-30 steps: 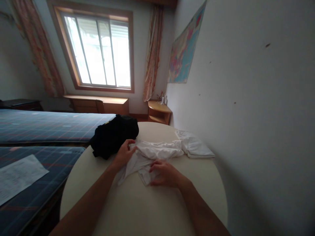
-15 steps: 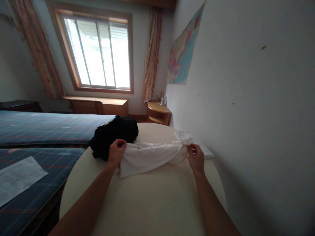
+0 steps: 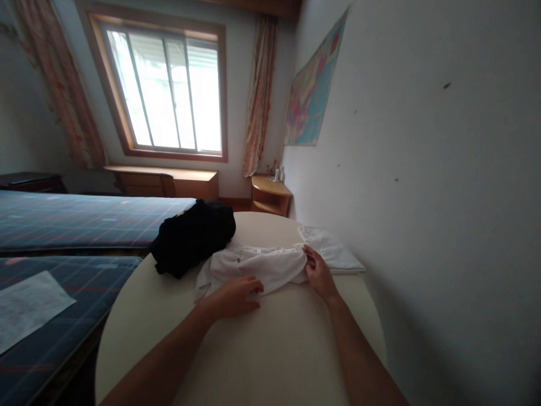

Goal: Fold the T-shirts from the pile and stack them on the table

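Observation:
A white garment (image 3: 262, 265) lies bunched and folded over on the round cream table (image 3: 270, 349); I cannot tell its exact kind. At its right end my right hand (image 3: 319, 273) pinches the edge between thumb and fingers. My left hand (image 3: 236, 296) is over the garment's near edge, fingers curved and apart, with nothing gripped; whether it touches the cloth is unclear. A second white cloth (image 3: 333, 251), folded flat with a lacy-looking edge, lies just beyond my right hand. To the left of the garment rests a soft black bag or bundle (image 3: 192, 234).
Left of the table are plaid mattresses (image 3: 97, 223), with a printed sheet of paper (image 3: 31, 307) on the nearer one. A bare wall (image 3: 422, 225) runs close along the right side. A wooden corner shelf (image 3: 270, 189) and a low desk (image 3: 190, 177) stand at the back.
My left hand has let go of the garment's left end and moved right and nearer to me. My right hand has shifted left with its edge. The cloth has settled lower.

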Demonstrator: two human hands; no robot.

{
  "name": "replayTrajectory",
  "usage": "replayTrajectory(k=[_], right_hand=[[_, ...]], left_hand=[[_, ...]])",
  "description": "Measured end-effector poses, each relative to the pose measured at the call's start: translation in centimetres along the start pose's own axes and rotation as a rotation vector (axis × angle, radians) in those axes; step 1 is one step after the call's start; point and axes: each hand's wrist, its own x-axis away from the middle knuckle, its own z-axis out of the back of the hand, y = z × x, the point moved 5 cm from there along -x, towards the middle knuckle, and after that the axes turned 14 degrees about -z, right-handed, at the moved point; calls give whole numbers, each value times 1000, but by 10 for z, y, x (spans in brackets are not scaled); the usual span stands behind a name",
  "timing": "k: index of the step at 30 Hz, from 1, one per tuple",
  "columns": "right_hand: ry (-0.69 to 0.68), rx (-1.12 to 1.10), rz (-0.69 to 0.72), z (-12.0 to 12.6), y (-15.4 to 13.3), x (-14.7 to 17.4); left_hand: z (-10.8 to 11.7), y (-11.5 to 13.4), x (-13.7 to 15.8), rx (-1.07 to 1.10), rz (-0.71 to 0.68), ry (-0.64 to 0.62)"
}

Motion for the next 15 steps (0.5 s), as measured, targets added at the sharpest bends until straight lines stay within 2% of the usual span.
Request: replayTrajectory(k=[3,9,12,15], right_hand=[[21,112,6,2,5,0],[95,211,-21,8,6,-3],[131,192,-36,11,6,-4],[179,164,-51,14,4,-4]], left_hand=[[-7,-6,1,-66,34,-24],[-2,-17,2,-212,99,20],[6,-21,3,-219,152,97],[19,-29,6,-219,232,241]])
